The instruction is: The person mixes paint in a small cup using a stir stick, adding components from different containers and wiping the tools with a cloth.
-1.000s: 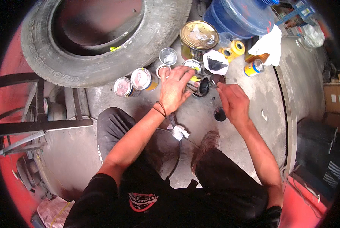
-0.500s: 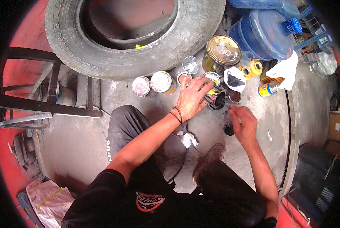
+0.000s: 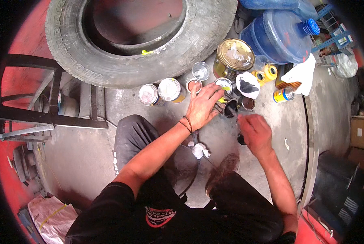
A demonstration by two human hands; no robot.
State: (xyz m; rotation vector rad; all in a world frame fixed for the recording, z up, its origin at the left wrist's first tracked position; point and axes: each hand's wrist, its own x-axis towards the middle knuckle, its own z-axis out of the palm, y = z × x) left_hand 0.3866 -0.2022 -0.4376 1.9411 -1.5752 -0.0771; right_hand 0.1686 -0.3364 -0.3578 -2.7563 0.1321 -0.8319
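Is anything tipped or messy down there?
Yes, the dark open can at the left hand leans toward the right hand, while the pale-topped cans stand upright. A crumpled white wad also sits apart, near the shoe. I can't tell if anything spilled.

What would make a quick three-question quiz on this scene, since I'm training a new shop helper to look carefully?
1. Fill in: the ____ hand is on the side of the dark open can.
2. True or false: in the picture, the tire is to the left of the large plastic bottle.
3. Multiple choice: what colour is that bottle's cap? a) red b) white c) blue

Key:
1. Left: the left hand touches the can's side.
2. True.
3. c) blue.
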